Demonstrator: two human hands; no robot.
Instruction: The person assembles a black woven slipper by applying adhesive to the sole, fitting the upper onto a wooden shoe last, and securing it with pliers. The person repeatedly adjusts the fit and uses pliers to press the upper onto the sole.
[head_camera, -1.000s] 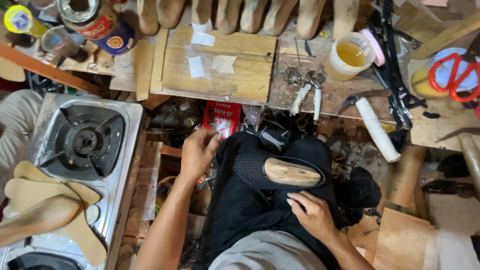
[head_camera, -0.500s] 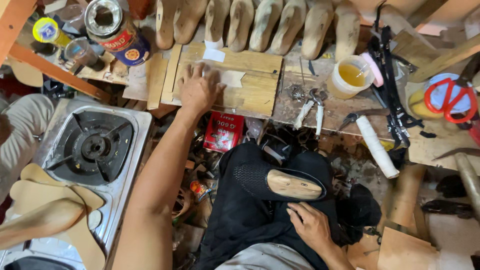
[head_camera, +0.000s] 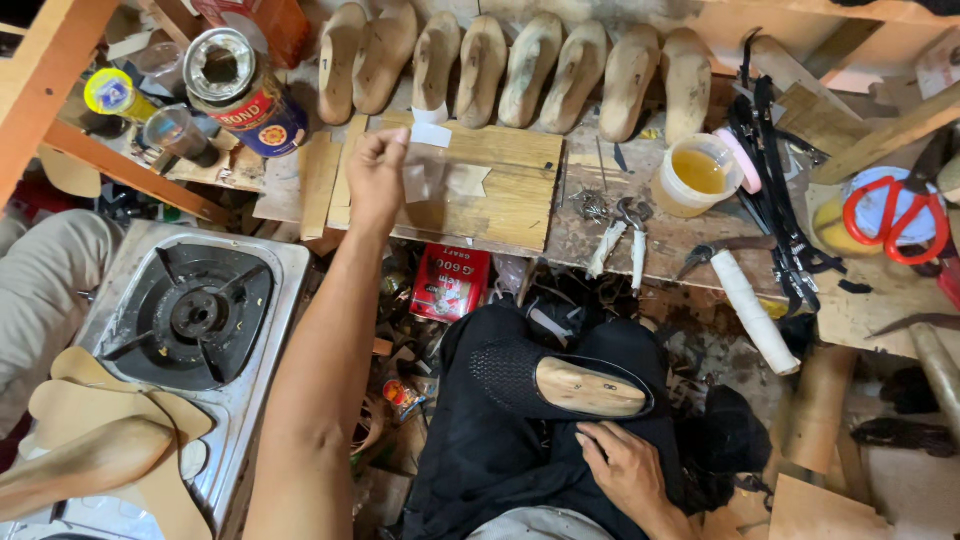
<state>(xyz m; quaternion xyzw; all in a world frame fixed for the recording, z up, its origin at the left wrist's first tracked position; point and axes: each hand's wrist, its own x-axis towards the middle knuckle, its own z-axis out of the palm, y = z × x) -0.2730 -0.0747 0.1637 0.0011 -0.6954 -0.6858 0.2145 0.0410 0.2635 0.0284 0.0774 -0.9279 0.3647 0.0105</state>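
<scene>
- At the far left we see a gas stove (head_camera: 195, 312) with tan insole cut-outs (head_camera: 95, 430) lying across its near corner; nothing here looks to be in use at the moment.
- Our left hand (head_camera: 377, 180) reaches up to the wooden board (head_camera: 500, 195) on the desk (head_camera: 690, 245), its fingers (head_camera: 398, 140) pressed together, pinching a small pale patch (head_camera: 430, 135) by its edge.
- More pale patches (head_camera: 468, 180) lie flat on the board just beside that hand, so we judge that picking up the pieces has only begun and several are left.
- Above the board stands a row of wooden lasts (head_camera: 520, 65), bare and not yet covered.
- Lower down, in the middle, the black mesh shoe upper (head_camera: 520, 375) sits pulled over a wooden last (head_camera: 588, 388) on our lap; its bottom shows bare wood, so we judge the sole side is not yet closed.
- Our right hand (head_camera: 625, 470) rests on the black cloth just below the shoe, fingers loosely curled and holding nothing that we can see.
- To the right, a cup of yellow glue (head_camera: 697, 172), white-handled pincers (head_camera: 622, 240) and red scissors (head_camera: 890, 215) lie on the desk, well apart from both hands.
</scene>
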